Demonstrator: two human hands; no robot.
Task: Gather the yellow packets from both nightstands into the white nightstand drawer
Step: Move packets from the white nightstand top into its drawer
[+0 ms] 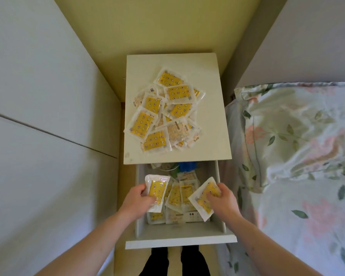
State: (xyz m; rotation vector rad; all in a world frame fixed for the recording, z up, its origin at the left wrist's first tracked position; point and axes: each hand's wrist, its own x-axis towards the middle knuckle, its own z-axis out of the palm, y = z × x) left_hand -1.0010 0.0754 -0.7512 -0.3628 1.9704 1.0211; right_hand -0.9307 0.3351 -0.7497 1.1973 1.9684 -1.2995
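Your left hand (136,198) gripped one yellow packet (157,191), thumb and fingers curled round its lower edge, holding it upright over the left side of the open drawer (179,231). Your right hand (220,196) pinched a second packet (202,198), fingers curled over its yellow centre, tilted on a corner over the drawer's right side. Both were flat, rectangular sachets: glossy clear plastic borders round a yellow printed panel with small dark dots.

Beneath your hands, inside the drawer, more of the same sachets (176,196) lay overlapping, with something blue (186,166) and some tangled bits at the drawer's back that were too shadowed to make out. The drawer was smooth white board, pulled fully out.

Behind the drawer, on the matte white nightstand top (207,80), a loose heap of packets (163,112) lay crisscrossed, some yellow side up, some showing a pale printed back.

Right of the drawer sat a bed with wrinkled floral bedding (297,146); left of it, a plain grey panel (48,116).
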